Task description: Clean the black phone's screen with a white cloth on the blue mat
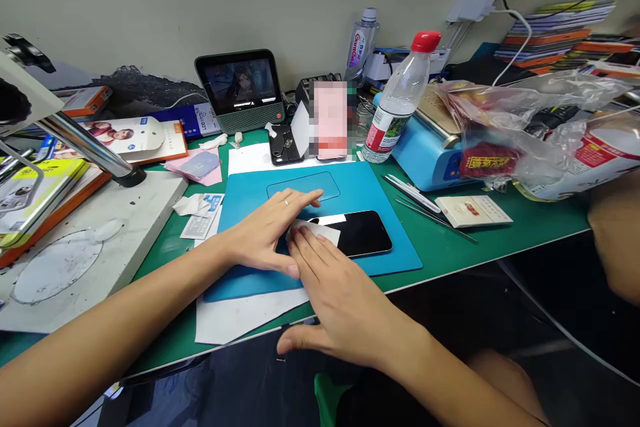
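Note:
A smartphone point(367, 233) with a black screen lies face up on a blue mat point(395, 247). My right hand point(345, 293) presses its flat, joined fingers onto a white wipe point(327, 233) over the phone's left part, thumb held apart. My left hand point(265, 230) is beside the phone's left end, its fingers spread over the mat and phone edge. Whether it touches the phone is hidden. Just behind lies a clear screen protector point(304, 185) with a black border. Another white strip point(333, 219) shows at the phone's far edge.
Torn sachets point(203, 217) lie left of the mat. A smart display point(240, 90) and a propped phone point(331, 120) stand behind. To the right are a red-capped bottle point(397, 103), tweezers point(420, 203), a small white box point(473, 211) and a plastic bag point(545, 127).

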The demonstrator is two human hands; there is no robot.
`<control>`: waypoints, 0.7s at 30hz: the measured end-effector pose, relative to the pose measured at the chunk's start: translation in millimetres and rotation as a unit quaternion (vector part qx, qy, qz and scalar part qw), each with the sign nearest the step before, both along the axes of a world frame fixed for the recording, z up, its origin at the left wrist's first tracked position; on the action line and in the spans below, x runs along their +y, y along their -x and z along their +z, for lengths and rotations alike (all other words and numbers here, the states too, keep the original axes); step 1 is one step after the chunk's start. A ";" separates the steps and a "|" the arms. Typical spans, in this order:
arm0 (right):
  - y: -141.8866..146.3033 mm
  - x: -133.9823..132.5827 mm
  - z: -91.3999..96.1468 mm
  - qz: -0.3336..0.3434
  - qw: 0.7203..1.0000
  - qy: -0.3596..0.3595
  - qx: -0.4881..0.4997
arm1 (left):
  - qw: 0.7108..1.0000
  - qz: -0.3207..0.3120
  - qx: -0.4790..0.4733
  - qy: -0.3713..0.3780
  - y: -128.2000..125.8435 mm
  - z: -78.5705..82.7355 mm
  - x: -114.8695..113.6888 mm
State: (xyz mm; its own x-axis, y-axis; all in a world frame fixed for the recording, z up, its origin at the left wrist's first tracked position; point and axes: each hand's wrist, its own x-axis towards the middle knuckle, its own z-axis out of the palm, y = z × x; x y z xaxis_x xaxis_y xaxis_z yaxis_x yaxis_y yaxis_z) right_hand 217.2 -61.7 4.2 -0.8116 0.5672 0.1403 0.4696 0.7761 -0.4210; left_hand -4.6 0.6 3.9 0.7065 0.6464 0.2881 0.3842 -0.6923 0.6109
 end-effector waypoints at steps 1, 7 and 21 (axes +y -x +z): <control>-5.3 -3.0 -0.1 0.005 1.000 -0.007 -0.005 | 1.000 0.000 0.004 0.000 -0.2 -0.1 0.0; -68.1 -6.3 -0.5 -0.026 0.994 -0.087 -0.068 | 1.000 0.004 0.027 -0.011 -0.7 -2.2 -0.1; -30.0 22.8 1.1 -0.119 0.990 -0.010 -0.071 | 0.998 0.016 0.039 -0.040 -1.0 -6.1 -1.5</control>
